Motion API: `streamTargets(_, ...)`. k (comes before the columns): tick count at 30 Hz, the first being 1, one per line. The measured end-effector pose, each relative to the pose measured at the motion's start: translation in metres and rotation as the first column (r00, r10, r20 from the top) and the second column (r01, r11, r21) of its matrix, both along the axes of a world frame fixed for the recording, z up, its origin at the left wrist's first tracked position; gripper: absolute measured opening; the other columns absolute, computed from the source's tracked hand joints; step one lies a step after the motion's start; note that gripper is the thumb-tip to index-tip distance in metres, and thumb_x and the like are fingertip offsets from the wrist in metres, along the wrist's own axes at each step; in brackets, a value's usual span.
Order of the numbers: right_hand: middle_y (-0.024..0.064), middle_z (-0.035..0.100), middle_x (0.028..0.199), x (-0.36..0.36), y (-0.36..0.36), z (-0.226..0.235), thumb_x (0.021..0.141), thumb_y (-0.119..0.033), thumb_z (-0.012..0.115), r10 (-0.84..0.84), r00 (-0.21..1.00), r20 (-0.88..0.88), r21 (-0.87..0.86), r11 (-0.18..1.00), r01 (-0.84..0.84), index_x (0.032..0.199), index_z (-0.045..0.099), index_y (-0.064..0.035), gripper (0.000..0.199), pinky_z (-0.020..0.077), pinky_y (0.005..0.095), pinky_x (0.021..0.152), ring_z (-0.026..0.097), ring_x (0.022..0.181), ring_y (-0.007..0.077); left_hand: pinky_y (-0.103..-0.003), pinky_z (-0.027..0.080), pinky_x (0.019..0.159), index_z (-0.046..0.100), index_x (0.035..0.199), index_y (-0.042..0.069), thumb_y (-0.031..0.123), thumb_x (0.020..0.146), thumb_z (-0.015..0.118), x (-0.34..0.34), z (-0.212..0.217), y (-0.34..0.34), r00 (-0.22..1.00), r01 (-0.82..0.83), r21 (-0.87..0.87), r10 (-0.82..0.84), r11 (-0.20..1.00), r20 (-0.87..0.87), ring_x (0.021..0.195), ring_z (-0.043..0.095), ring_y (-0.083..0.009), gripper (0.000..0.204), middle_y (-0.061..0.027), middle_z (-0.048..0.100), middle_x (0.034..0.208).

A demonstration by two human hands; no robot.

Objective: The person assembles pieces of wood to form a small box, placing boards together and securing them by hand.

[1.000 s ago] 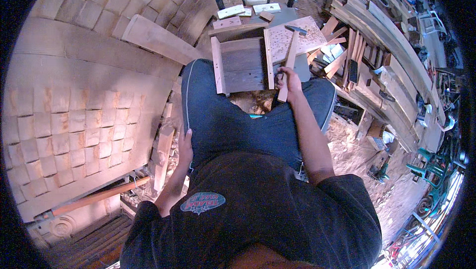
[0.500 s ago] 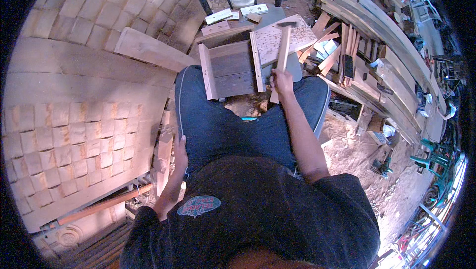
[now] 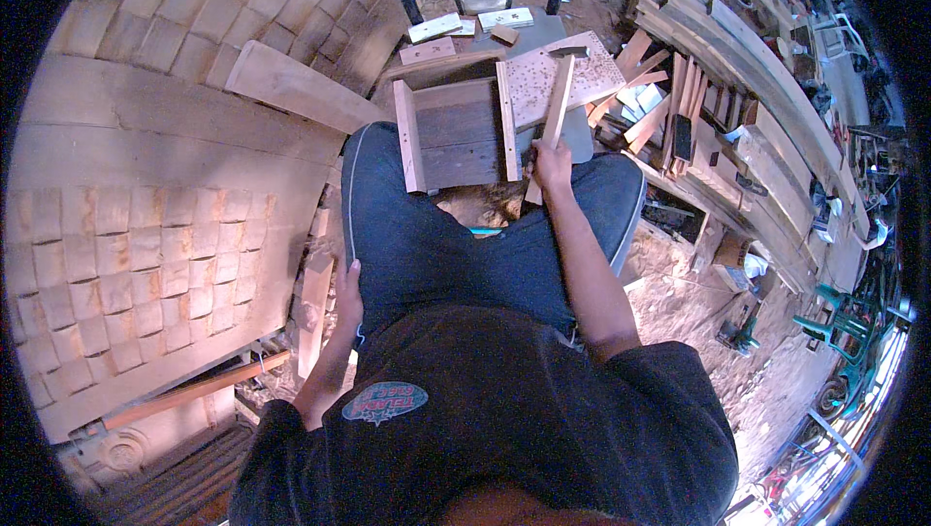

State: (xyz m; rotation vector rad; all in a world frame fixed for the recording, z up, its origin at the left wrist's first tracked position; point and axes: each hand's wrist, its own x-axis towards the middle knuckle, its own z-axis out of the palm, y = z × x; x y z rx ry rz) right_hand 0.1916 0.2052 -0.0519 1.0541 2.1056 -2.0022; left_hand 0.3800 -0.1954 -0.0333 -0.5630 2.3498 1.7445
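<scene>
My right hand (image 3: 552,165) is closed round the lower part of a hammer's (image 3: 557,111) wooden handle, above my right thigh. The dark hammer head points away from me, over a light board (image 3: 543,80) covered in small dark marks. Just left of the hammer, a box-like wooden piece (image 3: 461,143) lies at my knees, with two upright side boards and a darker panel between them. Small holes or nail marks show on its sides. My left hand (image 3: 351,291) holds nothing and lies along the outside of my left thigh, fingers stretched out.
Small wood blocks (image 3: 433,29) lie on a grey surface (image 3: 579,133) beyond the box-like piece. A large panel with a woven block pattern (image 3: 145,264) stands on my left. Stacked planks (image 3: 766,70) and offcuts fill the right. A green plastic chair (image 3: 842,327) stands farther right.
The whole view has shifted slightly. Both hands, the hammer and the box-like wooden piece keep nearly the same places relative to each other.
</scene>
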Motion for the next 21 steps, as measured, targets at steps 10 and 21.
streamTargets(10,0.0327,0.065,0.088,-0.001,0.005,-0.029,0.082,-0.02,0.065,0.029,0.997,-0.077,0.466,0.885,0.01,0.097,0.059,0.0104,0.034,0.0501,0.0507,0.08,0.065,0.091,0.0476,-0.035,0.028,0.111,0.039,0.142,-0.005,0.033,0.1,0.046,-0.001,-0.001,-0.001,1.0,0.014,-0.11,-0.011,0.994,0.028,0.13,0.044,-0.0276,0.057,-0.0194,0.049,0.14)
streamTargets(21,0.0263,0.067,0.084,0.003,0.005,-0.015,0.081,-0.015,0.066,0.008,0.995,-0.098,0.313,0.949,0.023,0.101,0.058,0.0068,0.031,0.0516,0.0469,0.073,0.067,0.08,0.0396,-0.035,0.03,0.11,0.046,0.137,-0.005,0.035,0.1,0.048,-0.008,-0.014,-0.009,1.0,-0.022,0.012,0.022,1.0,0.022,0.126,0.048,-0.0279,0.054,-0.0195,0.054,0.134)
